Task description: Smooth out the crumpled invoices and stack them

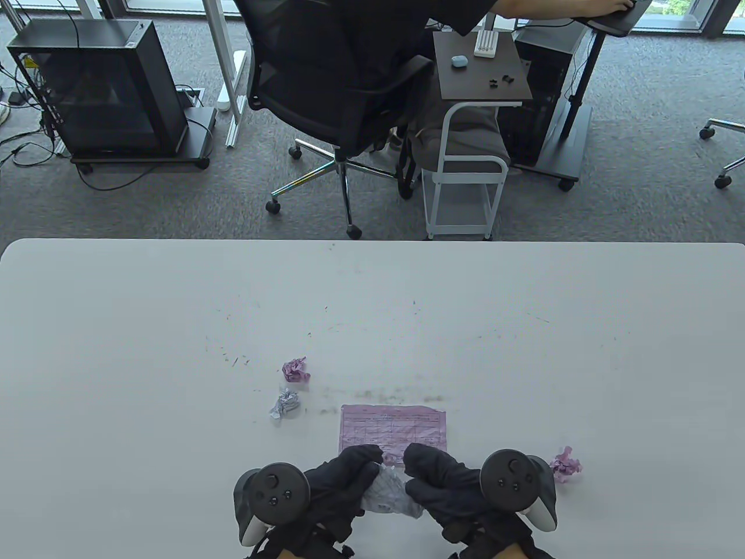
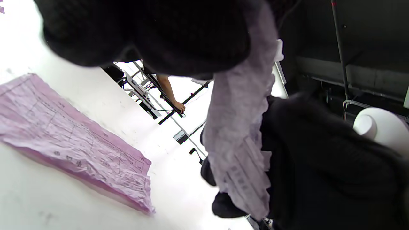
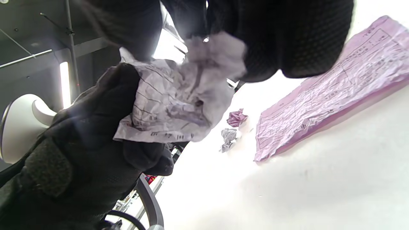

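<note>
Both hands hold one crumpled pale invoice (image 1: 391,494) above the table's near edge. My left hand (image 1: 337,483) grips its left side and my right hand (image 1: 445,474) grips its right side. The same invoice shows partly opened in the left wrist view (image 2: 239,134) and in the right wrist view (image 3: 179,99). A flattened pink invoice (image 1: 393,427) lies on the table just beyond the hands; it also shows in the left wrist view (image 2: 70,140) and in the right wrist view (image 3: 329,92).
A crumpled pink ball (image 1: 295,370) and a crumpled grey-white ball (image 1: 284,404) lie left of the flat sheet, also in the right wrist view (image 3: 237,117) (image 3: 228,137). Another pink ball (image 1: 566,464) lies right of my right hand. The white table (image 1: 174,326) stretches beyond.
</note>
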